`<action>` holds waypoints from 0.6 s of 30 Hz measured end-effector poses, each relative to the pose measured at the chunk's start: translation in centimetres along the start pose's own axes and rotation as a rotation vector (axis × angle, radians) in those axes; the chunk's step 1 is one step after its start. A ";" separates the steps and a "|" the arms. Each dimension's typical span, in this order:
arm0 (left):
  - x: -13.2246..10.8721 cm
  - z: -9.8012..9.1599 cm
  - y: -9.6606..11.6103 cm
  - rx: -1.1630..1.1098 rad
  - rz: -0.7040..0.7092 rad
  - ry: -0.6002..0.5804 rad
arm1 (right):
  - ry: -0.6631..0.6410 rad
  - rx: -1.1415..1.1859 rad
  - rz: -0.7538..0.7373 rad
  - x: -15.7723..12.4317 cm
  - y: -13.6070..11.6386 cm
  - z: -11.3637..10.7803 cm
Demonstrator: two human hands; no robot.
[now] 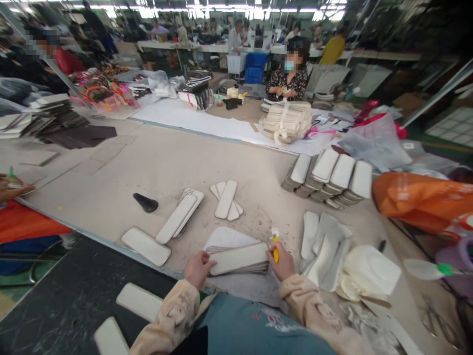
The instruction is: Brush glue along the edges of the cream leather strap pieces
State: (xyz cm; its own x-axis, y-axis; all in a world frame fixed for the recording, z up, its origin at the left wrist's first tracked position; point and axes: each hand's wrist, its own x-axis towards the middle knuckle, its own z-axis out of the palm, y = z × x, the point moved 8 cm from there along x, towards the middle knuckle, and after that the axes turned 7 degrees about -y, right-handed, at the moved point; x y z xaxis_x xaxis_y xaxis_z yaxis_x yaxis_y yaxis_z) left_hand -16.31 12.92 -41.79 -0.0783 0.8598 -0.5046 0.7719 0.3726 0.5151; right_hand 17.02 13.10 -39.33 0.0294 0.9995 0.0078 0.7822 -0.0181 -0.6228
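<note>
Panels [240, 259], white, stacked: left hand [198, 269] pinching one end; right hand [282, 262] closed round white-tipped yellow tool [275, 252] at the opposite end.

Stacked white panels [177, 218] on beige table [221, 160]

Left hand [199, 270] touches left end of pale panel stack [240, 258] | right hand [282, 262] grips yellow-handled brush [275, 241] beside stack's right end | worktop [177, 160] bears scissors [438, 320], far right

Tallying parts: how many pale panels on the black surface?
2: one panel partly behind the left sleeve, another panel cut off at the bottom edge. More may be hidden.
</note>
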 end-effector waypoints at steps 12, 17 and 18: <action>1.7 0.8 -1.2 0.020 -0.015 -0.047 | -0.001 -0.069 0.058 0.0 0.5 1.0; 1.8 0.8 -1.4 -0.001 0.019 -0.070 | -0.022 -0.073 0.071 -0.1 1.1 1.4; 1.7 0.8 -1.3 -0.016 0.038 -0.075 | -0.020 -0.074 0.069 -0.1 1.1 1.3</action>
State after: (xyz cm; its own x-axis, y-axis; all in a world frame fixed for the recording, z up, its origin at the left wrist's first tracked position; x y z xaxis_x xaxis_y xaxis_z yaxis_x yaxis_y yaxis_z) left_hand -16.98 13.66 -43.87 -0.0011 0.8451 -0.5346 0.7629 0.3463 0.5459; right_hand 17.02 13.01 -41.06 0.0727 0.9962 -0.0487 0.8224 -0.0875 -0.5622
